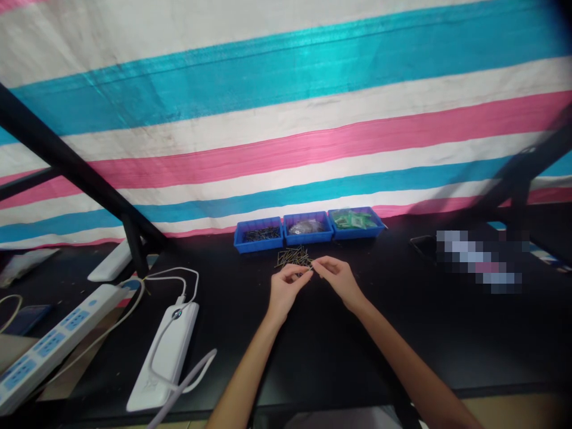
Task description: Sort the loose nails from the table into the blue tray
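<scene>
My left hand [286, 289] and my right hand [338, 277] meet at the fingertips over the black table, each closed in a pinch. Between them a thin, small piece shows, which looks like a screw [311, 267]; its details are too small to make out. Just beyond my fingers lies a loose pile of long, brass-coloured screws [290, 257], partly covered by my left hand. Behind the pile stand three blue bins in a row. The left bin [259, 245] holds dark screws, the middle bin [309, 239] clear plastic bags, the right bin [360, 233] green packets.
On the left lie a white power bank [163, 357] with a looping cable [196, 372] and a long power strip [58, 345]. A dark phone [423, 246] rests at the right. Black frame bars [75, 167] slant at both sides before a striped sheet [286, 143].
</scene>
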Action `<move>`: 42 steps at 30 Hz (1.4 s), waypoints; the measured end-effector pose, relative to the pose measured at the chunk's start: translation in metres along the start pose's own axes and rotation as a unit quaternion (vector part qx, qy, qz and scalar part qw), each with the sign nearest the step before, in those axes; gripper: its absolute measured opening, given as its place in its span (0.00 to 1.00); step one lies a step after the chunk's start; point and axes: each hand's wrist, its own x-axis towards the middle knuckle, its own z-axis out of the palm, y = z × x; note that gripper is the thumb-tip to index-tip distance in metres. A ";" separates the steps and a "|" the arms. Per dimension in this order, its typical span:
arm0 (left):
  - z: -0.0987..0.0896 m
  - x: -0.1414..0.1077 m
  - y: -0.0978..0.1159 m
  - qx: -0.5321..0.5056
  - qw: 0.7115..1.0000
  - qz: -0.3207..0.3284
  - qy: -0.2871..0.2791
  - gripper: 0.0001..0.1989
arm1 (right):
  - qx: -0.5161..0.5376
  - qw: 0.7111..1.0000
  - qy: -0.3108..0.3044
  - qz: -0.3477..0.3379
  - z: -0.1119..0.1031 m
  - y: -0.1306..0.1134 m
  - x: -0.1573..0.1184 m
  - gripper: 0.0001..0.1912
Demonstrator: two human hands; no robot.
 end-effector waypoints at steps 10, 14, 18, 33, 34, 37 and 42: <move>0.004 -0.001 -0.001 0.033 0.999 0.008 -0.041 0.07 | -0.005 0.998 -0.050 -0.026 0.002 -0.001 -0.002 0.10; -0.001 0.001 0.001 0.029 0.999 -0.008 -0.010 0.09 | -0.005 0.999 -0.027 -0.029 -0.001 0.001 0.001 0.10; -0.005 0.003 0.002 0.022 0.999 -0.019 0.022 0.11 | -0.019 0.999 -0.026 -0.034 -0.001 0.004 0.002 0.10; -0.013 0.003 0.006 -0.035 0.995 -0.002 0.091 0.14 | -0.037 0.999 -0.002 0.004 0.003 0.007 0.008 0.17; -0.014 0.004 0.006 -0.042 0.994 0.000 0.098 0.14 | -0.037 0.999 -0.001 0.003 0.005 0.008 0.009 0.17; -0.016 0.004 0.008 -0.062 0.992 0.008 0.108 0.12 | -0.030 1.000 -0.009 0.001 0.013 0.010 0.013 0.19; -0.015 0.001 0.013 -0.080 0.992 0.015 0.100 0.10 | -0.017 0.998 -0.054 -0.008 0.032 0.004 0.032 0.18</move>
